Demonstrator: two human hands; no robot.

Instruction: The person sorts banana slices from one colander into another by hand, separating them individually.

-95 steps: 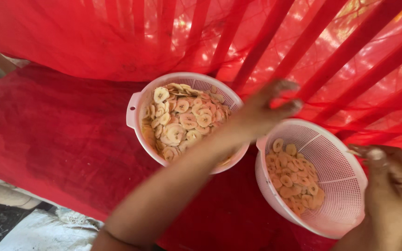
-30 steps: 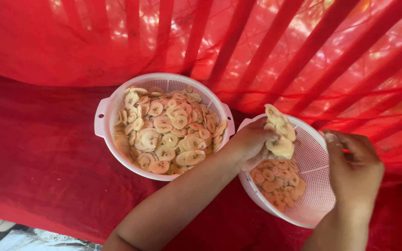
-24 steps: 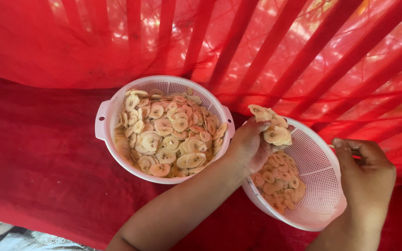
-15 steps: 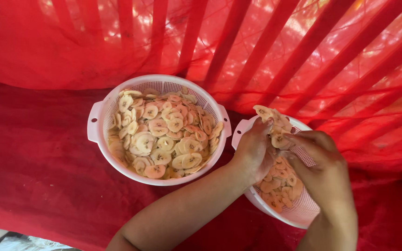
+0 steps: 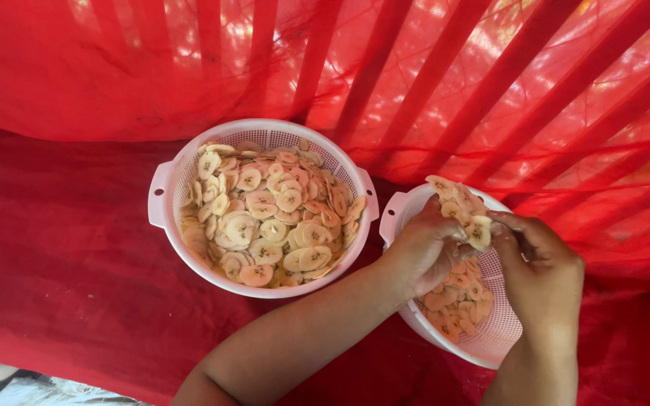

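Now, from the head view, I see both hands have met over the right basket (image 5: 490, 342): my left hand (image 5: 424, 252) grips a clump of slices (image 5: 462, 210), and my right hand (image 5: 539, 267) has come across, pinching one; the left basket (image 5: 171, 184) sits full

Left hand (image 5: 426, 252) palm down, fingers curled closed, forearm bare, reaching diagonally from lower left. Right hand (image 5: 539, 271) just beside it, fingertips pinched toward left hand's, back of hand up, wrist rising from bottom edge.
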